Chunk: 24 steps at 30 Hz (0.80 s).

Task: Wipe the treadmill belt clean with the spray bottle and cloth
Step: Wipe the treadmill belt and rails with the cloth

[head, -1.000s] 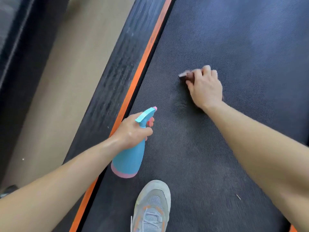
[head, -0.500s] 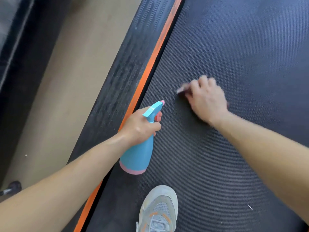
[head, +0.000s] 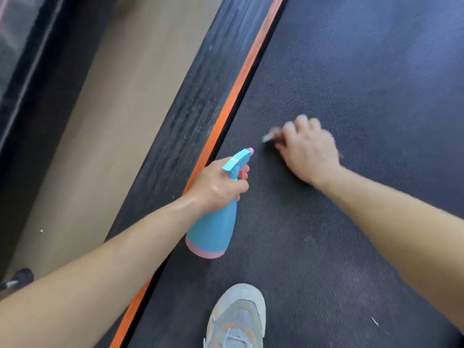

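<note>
right hand (head: 310,149) presses blurred cloth (head: 270,137) on treadmill belt (head: 351,84) near its left edge; left hand (head: 217,185) grips spray bottle (head: 213,232) above the belt. wiping underway, most of belt looks unwiped.

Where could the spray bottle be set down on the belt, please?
Bare belt lies between the shoe and the right forearm, and beyond the right hand. It is crowded between spray bottle, left hand and cloth.

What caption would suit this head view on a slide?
The left hand holds a spray bottle while the right hand presses a cloth to the treadmill belt.
</note>
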Available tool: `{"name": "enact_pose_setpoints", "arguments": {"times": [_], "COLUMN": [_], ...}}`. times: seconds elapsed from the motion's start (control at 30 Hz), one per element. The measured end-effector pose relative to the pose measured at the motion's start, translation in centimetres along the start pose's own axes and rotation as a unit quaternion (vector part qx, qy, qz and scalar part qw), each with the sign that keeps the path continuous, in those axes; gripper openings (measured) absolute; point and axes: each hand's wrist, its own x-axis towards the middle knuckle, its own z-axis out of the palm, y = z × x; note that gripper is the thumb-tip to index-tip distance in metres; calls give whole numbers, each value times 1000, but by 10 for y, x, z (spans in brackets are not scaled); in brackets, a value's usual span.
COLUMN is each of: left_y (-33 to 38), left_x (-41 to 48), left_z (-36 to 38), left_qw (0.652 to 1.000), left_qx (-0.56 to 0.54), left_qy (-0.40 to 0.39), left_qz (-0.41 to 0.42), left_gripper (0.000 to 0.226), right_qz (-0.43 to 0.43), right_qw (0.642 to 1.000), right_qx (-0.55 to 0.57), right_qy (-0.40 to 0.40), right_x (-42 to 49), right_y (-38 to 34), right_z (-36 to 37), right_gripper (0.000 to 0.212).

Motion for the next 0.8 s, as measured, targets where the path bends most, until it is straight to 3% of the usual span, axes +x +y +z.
{"name": "enact_pose_setpoints", "arguments": {"times": [0.07, 0.13, 0.3, 0.37, 0.53, 0.63, 0.7, 0.8], "left_y": [-1, -2, -4, -5, -8, -9, -12, -14], "left_x": [0, 0, 5, 7, 10, 11, 11, 12], "left_z": [-1, -2, -6, -2, -1, -6, -8, -6], "left_qw": [1000, 1000, 1000, 1000, 1000, 1000, 1000, 1000], "left_qx": [2, 2, 12, 3, -4, 1, 9, 13], "left_qy": [3, 8, 24, 18, 7, 14, 18, 7], "left_qz": [-1, 0, -1, -1, 0, 2, 3, 1], "left_gripper": [13, 14, 21, 20, 15, 19, 24, 19], "right_qz": [73, 80, -111, -128, 54, 82, 7, -185], "right_qw": [997, 997, 992, 991, 998, 997, 1000, 982], "right_qx": [9, 1, 30, 23, 7, 4, -1, -3], "right_qy": [-6, 7, -48, -33, -5, -1, 12, -31], "right_x": [24, 8, -86, -70, 20, 17, -26, -81], "right_y": [3, -11, -50, -38, -13, -16, -30, -33], "right_z": [-2, -1, 0, 2, 0, 2, 1, 2], "right_gripper": [38, 33, 29, 33, 38, 36, 32, 31]}}
